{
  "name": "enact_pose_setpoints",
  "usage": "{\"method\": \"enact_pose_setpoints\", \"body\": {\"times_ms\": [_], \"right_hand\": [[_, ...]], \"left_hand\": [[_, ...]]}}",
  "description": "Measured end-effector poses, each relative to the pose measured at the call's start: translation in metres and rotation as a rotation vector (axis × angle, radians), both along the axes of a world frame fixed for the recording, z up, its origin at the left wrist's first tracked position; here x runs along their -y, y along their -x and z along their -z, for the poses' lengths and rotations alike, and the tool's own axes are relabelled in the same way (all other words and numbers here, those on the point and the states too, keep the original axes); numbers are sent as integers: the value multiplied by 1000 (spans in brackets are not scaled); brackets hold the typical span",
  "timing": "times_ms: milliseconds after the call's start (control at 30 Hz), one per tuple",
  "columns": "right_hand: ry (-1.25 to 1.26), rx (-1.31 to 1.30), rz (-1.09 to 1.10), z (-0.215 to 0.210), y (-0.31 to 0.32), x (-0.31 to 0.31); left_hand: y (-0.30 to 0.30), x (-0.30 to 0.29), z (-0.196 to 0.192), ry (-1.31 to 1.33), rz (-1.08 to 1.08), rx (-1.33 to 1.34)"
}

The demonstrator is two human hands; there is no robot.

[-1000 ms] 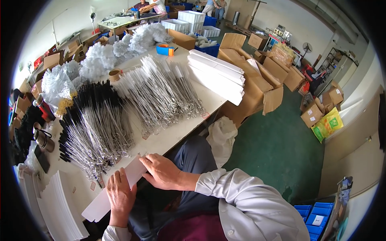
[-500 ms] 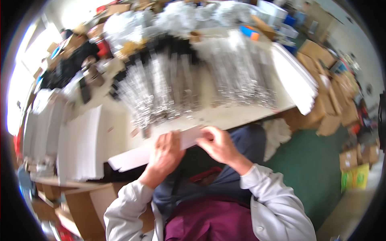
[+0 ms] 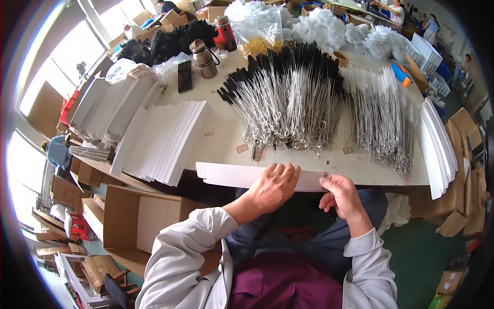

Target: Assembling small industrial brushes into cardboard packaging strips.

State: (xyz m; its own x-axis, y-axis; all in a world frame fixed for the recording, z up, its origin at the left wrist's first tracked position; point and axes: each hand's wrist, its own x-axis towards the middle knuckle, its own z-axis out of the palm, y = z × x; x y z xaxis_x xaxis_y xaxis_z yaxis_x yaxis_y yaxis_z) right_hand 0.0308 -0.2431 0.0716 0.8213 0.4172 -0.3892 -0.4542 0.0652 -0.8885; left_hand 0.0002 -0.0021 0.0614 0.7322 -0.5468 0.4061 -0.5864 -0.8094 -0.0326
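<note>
A long, narrow white carton [image 3: 231, 175] lies along the near table edge, in front of my body. My left hand [image 3: 275, 188] is closed over its middle, fingers bent across the top. At its right end, my right hand [image 3: 340, 195] pinches the carton between thumb and forefinger, the other fingers curled below. Beyond the hands spreads a heap of wire-handled brushes [image 3: 288, 98] with black bristles, their looped ends toward me. A second heap of brushes [image 3: 381, 113] with white bristles lies to its right.
Stacked white cartons [image 3: 159, 139] lie at left, more white cartons [image 3: 440, 147] at the right edge. A phone [image 3: 184, 77], a metal flask [image 3: 204, 59] and a red bottle [image 3: 224, 33] stand farther back. An open cardboard box [image 3: 118, 226] is below the table at left. Other people are in the background.
The view has swung left, shifting the scene rightward, and is sharper. Both hands remain on the white carton; my right fingers are still at its right end.
</note>
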Motion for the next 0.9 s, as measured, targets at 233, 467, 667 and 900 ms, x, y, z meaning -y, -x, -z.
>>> {"method": "enact_pose_setpoints", "body": {"times_ms": [233, 467, 667, 900], "right_hand": [[-160, -201, -42, 7, 4, 7], [891, 1392, -4, -21, 10, -8], [890, 1455, -291, 5, -3, -12], [881, 1524, -301, 11, -9, 1]], "left_hand": [[5, 1, 8, 103, 58, -77], [-8, -1, -19, 167, -64, -245], [-15, 14, -11, 181, 30, -294], [-4, 4, -16, 231, 9, -305]]}}
